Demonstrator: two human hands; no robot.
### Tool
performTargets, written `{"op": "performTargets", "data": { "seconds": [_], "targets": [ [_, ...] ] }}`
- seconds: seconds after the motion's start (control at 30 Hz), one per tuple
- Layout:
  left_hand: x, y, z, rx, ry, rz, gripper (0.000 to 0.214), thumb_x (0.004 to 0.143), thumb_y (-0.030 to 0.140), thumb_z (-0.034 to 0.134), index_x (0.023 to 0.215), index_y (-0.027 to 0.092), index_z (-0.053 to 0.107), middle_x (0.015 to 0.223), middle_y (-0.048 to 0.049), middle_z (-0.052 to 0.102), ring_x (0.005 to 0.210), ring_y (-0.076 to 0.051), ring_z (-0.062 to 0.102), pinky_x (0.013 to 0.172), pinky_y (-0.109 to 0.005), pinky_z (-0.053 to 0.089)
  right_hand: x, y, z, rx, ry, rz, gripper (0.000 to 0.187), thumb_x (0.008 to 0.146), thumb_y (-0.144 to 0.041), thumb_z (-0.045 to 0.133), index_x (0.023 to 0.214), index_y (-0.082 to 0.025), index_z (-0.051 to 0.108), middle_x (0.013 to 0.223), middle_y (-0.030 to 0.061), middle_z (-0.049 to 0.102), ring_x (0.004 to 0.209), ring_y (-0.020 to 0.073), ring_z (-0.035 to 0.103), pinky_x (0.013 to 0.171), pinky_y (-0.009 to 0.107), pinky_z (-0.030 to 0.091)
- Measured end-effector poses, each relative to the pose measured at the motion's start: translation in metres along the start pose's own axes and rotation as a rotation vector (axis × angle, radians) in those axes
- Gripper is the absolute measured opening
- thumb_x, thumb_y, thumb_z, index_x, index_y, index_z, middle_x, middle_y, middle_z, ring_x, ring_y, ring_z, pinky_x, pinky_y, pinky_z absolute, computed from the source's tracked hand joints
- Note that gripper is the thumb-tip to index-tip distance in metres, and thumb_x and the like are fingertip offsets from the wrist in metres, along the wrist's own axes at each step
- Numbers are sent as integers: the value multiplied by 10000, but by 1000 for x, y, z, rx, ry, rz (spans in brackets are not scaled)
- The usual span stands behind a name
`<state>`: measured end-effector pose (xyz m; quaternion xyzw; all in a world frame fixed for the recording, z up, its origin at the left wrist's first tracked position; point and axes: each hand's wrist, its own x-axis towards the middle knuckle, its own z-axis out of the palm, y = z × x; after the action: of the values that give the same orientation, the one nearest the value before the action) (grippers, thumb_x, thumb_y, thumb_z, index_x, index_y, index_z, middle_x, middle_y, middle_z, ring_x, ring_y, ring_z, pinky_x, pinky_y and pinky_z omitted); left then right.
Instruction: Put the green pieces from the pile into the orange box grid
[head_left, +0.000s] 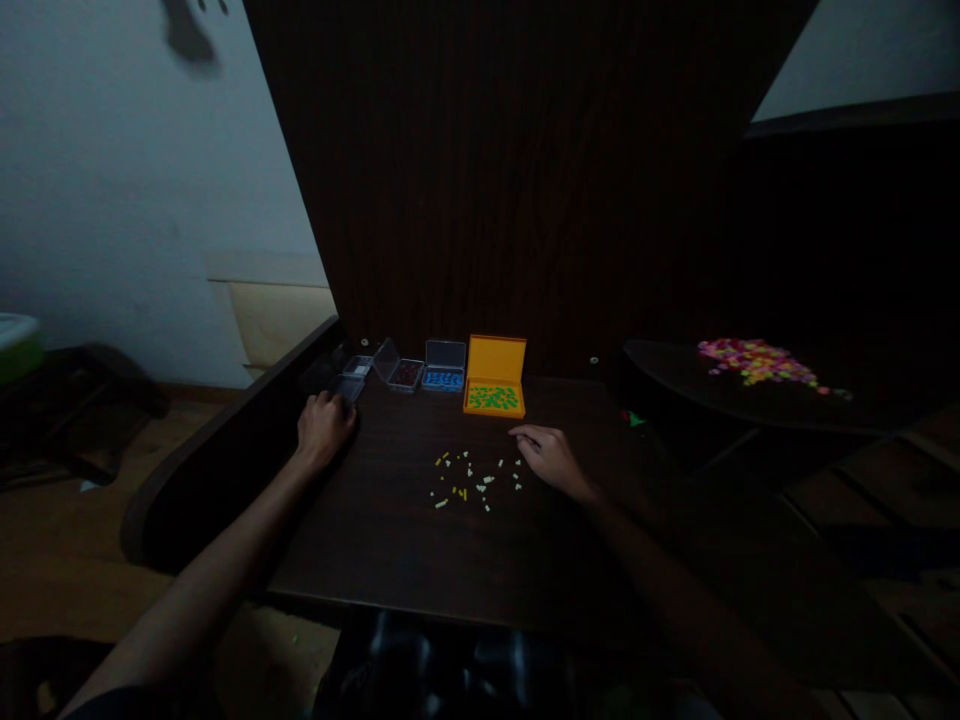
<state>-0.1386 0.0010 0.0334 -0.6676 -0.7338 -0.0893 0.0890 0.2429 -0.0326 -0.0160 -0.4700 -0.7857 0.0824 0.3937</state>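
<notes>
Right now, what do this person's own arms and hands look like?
The left hand and right hand wear no gloves. The left forearm is bare up to a dark sleeve; the right forearm is bare too, but its upper end is too dark to make out.

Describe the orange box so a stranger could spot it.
Below the tall dark panel is a table. Along its far side, the orange box is rightmost in a row. Unlike the clear boxes to its left, it's bright orange and holds green pieces.
</notes>
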Motion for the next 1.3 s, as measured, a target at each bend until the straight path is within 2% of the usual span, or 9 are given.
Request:
{"op": "performTargets", "data": {
  "seconds": [0.17, 0.33, 0.5, 0.67, 0.8, 0.93, 1.03, 1.17, 1.3],
  "targets": [
    [-3, -1, -3, -64, -22, 14, 363, 907, 317, 360, 940, 124, 666, 1022, -172, 624, 922, -297, 629, 725, -352, 504, 0, 0, -1, -18, -19, 7, 268, 824, -172, 485, 915, -185, 738, 856, 66, 753, 734, 194, 698, 720, 303, 542],
    [-22, 5, -19, -39, 48, 44, 347, 892, 312, 373, 886, 127, 666, 946, -149, 639, 858, -274, 634, 698, -334, 489, -1, 1, 1, -15, -11, -2, 264, 839, -171, 487, 925, -192, 736, 889, 66, 753, 763, 197, 702, 738, 312, 543],
    [-48, 19, -47, -50, 260, 109, 292, 877, 310, 418, 828, 143, 653, 846, -123, 624, 817, -258, 615, 710, -334, 483, -1, 2, 2, 13, -17, -22, 264, 834, -159, 485, 920, -183, 734, 910, 74, 753, 804, 202, 708, 776, 322, 548],
    [-53, 44, -63, -243, 436, 301, 251, 907, 310, 442, 839, 154, 627, 851, -93, 611, 809, -228, 600, 745, -334, 494, 1, -4, -2, 44, -3, 2, 264, 848, -167, 475, 930, -188, 725, 914, 74, 744, 798, 200, 694, 771, 325, 539],
    [-41, 67, -56, -494, 442, 539, 216, 932, 309, 473, 842, 163, 606, 864, -66, 601, 831, -188, 599, 777, -306, 509, 3, -13, -7, 131, 57, 46, 256, 902, -244, 469, 956, -181, 710, 879, 70, 708, 759, 178, 654, 738, 304, 527],
    [-29, 90, -42, -621, 269, 814, 188, 960, 290, 453, 921, 166, 589, 936, -63, 596, 889, -172, 599, 829, -311, 522, 4, -23, -8, 261, 101, 143, 316, 908, -363, 516, 1124, -179, 655, 904, 64, 647, 687, 138, 603, 609, 246, 505],
    [-24, 105, -30, -666, 167, 939, 184, 969, 283, 441, 947, 166, 581, 962, -68, 593, 917, -172, 602, 852, -324, 534, 3, -31, -6, 386, 100, 180, 419, 899, -392, 534, 1279, -217, 552, 1094, 86, 614, 628, 95, 570, 547, 220, 488],
    [-23, 114, -12, -709, 163, 997, 153, 960, 252, 458, 998, 166, 579, 1055, -89, 595, 1017, -190, 598, 920, -357, 529, 2, -37, -5, 443, 35, 229, 512, 894, -365, 540, 1380, -233, 443, 1155, 103, 602, 478, 30, 444, 429, 189, 394],
    [-26, 112, 1, -788, 210, 943, 127, 943, 223, 491, 999, 169, 591, 1177, -111, 560, 1082, -198, 592, 937, -357, 530, 3, -39, -4, 421, 26, 222, 532, 854, -331, 590, 1360, -223, 466, 1102, 92, 626, 440, 8, 370, 401, 182, 328]
  ]
}}
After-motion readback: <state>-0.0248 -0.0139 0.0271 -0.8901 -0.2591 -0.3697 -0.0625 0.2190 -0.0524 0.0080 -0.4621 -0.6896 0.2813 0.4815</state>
